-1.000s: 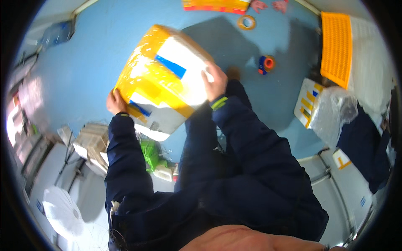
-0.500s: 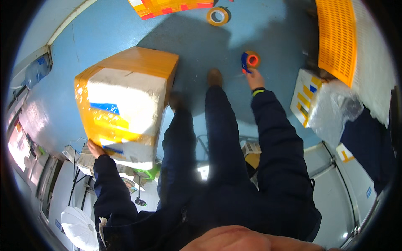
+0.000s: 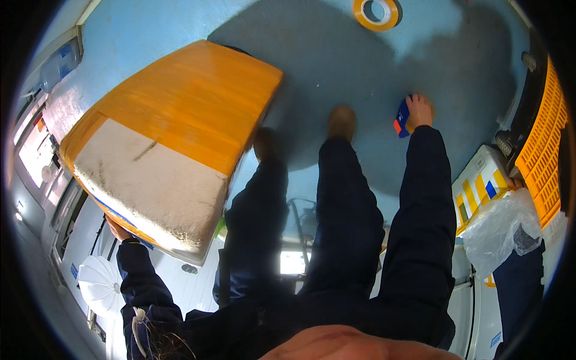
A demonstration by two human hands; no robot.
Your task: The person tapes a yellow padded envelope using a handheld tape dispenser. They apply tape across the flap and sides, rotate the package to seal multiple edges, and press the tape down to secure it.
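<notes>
A large white foam box (image 3: 150, 186) wrapped in wide yellow-orange tape stands tilted at my left, beside my left foot. My left hand (image 3: 118, 229) grips its near lower edge, with part of the fingers hidden behind the box. Over on the right, my right hand (image 3: 420, 111) is closed around a tape dispenser (image 3: 401, 120) with a blue and orange body. Most of the dispenser's tape roll is hidden under that hand.
A loose roll of yellow tape (image 3: 376, 12) lies on the blue floor ahead. To the right are a smaller taped white box (image 3: 474, 192), a clear plastic bag (image 3: 501, 234) and an orange plastic crate (image 3: 543, 156). A white umbrella (image 3: 99, 286) stands at lower left.
The foam box has tipped, showing more of its taped side, with my left hand still at its edge. My right hand has moved right with the dispenser, its back now covering the roll.
</notes>
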